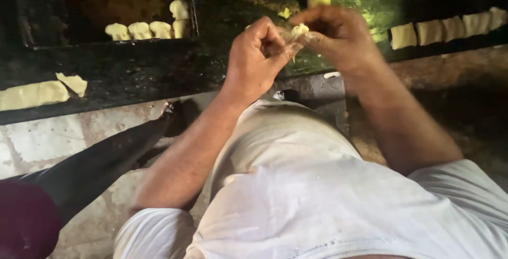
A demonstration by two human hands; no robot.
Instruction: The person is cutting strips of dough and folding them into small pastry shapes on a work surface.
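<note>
We pinch a small dough piece [299, 29] between both hands, left hand [257, 58] clenched, right hand [338, 34] grasping it; shaped dough lumps [140, 30] sit at ten o'clock.

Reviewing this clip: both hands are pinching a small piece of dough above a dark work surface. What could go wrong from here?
The small dough piece is pinched between the left hand and right hand in mid-air, above the edge of the dark work surface; if it tears or slips it might drop to the stone floor. A loose dough scrap lies just beyond the hands and could get knocked. Lighting is dim, so shaping flaws may go unnoticed.
</note>
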